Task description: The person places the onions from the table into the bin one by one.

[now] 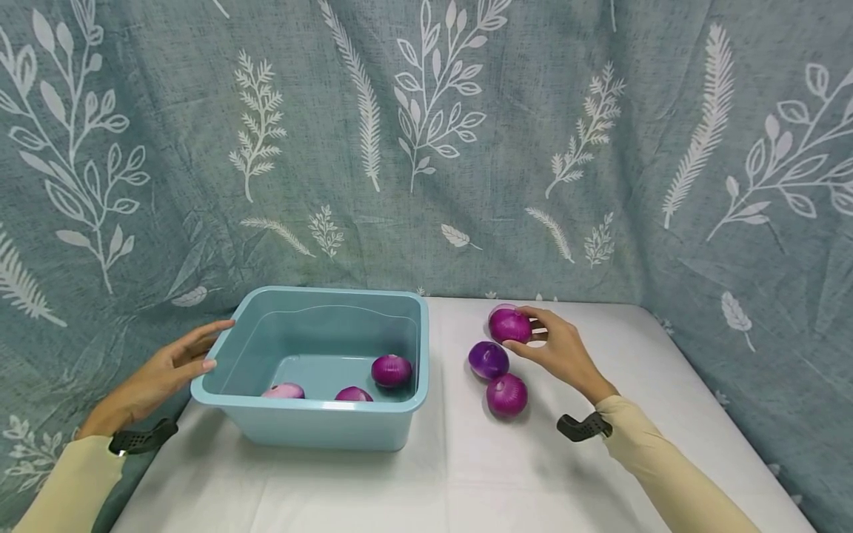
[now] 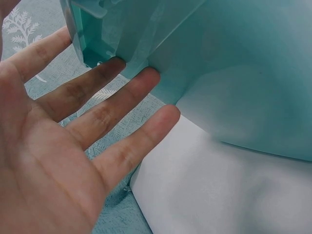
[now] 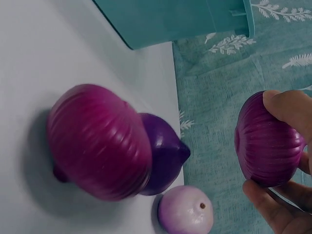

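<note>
My right hand (image 1: 556, 348) grips a red onion (image 3: 268, 141) between thumb and fingers. In the right wrist view it is up off the white table, against the cloth. A paler purple onion (image 3: 186, 209) stands on the table; in the head view the held one mostly hides it. Closer to me are a dark violet onion (image 1: 489, 360) and another red onion (image 1: 506, 396), side by side. On the left, my left hand (image 2: 73, 131) is spread with fairly straight fingers at the outer side of a blue plastic bin (image 1: 320, 426), fingertips and thumb right at its rim.
Inside the bin lie a red onion (image 1: 391, 370) at the right, a partly hidden one (image 1: 353, 394) and a pale pink one (image 1: 284, 391) behind the front wall. A leaf-patterned blue-grey cloth (image 1: 400, 222) hangs behind the white-covered table (image 1: 480, 474) and at its sides.
</note>
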Available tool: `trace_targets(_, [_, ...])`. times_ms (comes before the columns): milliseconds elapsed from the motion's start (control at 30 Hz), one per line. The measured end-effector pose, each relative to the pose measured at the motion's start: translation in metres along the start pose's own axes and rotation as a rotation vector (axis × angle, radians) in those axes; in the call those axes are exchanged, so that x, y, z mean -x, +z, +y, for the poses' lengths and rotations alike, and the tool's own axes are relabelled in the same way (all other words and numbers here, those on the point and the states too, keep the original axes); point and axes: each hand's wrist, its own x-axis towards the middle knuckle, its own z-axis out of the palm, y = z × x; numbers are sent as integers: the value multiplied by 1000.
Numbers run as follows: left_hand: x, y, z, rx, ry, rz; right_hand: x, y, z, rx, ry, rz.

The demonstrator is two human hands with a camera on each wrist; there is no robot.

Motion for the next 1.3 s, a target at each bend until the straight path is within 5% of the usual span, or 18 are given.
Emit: trace_targets(1300, [-2,-1,-2,3,19,-8,-20,32,-88,-196,-207,-31])
